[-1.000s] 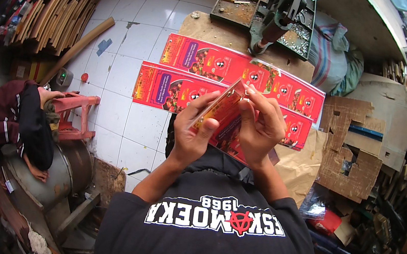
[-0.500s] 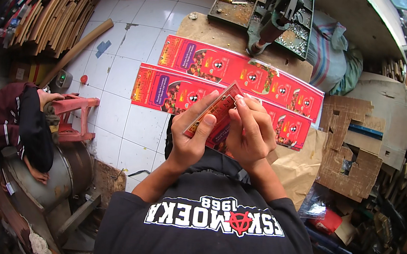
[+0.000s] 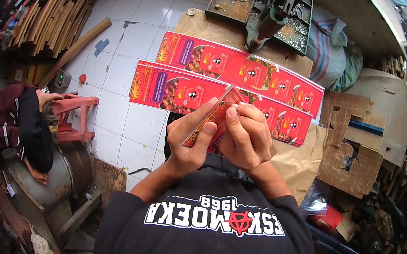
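My left hand [image 3: 189,135] is closed round a red printed card [image 3: 222,113], holding it tilted up in front of my chest, thumb on its face. At the card's upper end, my right hand [image 3: 249,135] pinches close to the edge, fingers curled; small dark spots show beside its fingertips. Whether a small part sits in those fingers I cannot make out. Beyond my hands lie two rows of long red printed cards, a near row [image 3: 160,88] partly hidden by my hands and a far row [image 3: 227,61].
A hand press [image 3: 270,28] stands behind the cards, between trays [image 3: 234,8] of small metal parts. Cut cardboard [image 3: 347,169] and brown paper [image 3: 304,161] lie right. At left, another person's arm [image 3: 36,130] rests near a red stool [image 3: 74,115] and a metal drum [image 3: 47,178].
The card has turned more edge-on and steeper in my hands. My right hand has shifted slightly down and left, with its fingers still pinched at the card's upper end.
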{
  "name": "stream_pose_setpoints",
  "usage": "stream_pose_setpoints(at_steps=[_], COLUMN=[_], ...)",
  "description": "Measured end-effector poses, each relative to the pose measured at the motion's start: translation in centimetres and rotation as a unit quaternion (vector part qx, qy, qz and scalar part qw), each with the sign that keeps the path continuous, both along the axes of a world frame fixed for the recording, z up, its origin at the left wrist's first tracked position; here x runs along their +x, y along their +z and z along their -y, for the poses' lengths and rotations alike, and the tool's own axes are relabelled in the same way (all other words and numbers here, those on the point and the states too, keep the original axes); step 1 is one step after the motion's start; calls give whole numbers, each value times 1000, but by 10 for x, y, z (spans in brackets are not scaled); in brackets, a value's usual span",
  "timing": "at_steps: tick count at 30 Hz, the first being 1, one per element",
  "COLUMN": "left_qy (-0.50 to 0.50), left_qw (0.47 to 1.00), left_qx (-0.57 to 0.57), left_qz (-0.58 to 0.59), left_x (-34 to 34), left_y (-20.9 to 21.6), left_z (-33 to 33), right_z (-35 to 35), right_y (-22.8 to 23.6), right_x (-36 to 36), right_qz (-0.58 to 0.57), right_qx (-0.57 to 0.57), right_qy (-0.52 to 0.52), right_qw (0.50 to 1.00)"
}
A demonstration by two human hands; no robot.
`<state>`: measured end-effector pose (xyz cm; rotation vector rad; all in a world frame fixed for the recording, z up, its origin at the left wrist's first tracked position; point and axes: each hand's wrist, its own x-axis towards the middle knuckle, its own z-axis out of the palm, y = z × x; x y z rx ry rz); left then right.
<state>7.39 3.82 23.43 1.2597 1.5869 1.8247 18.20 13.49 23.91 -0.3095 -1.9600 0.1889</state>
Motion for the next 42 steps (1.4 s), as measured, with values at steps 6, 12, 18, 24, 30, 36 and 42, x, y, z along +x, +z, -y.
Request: stream_pose_setpoints(at_steps=[6,12,18,24,30,36,42], left_qy=[-3,-4,-46,-46,-81,-62,-28], left_qw=[999,989,989,978,968,977,978], left_qx=[9,12,-18,-2,-46,-35,-45], left_qz=[-53,147,143,203,232,201,200], left_x=[0,3,-8,-10,-16,-15,-6], left_y=[6,-3,-9,-10,-20,-14,0], left_z=[1,-4,-5,-8,1,-5,-8], right_z=[4,2,-14,-7,-8,-8,-5], right_y=[3,-8,-11,-17,-10,-7,-9], right_x=[1,-2,7,11,5,-5,-9], right_qz=[23,-75,-35,-82,-47,-40,-38], right_qx=[10,-117,-296,-527,-436,-257,-140], right_qy=[1,6,67,171,124,23,-15], right_qw=[1000,990,952,828,890,965,989])
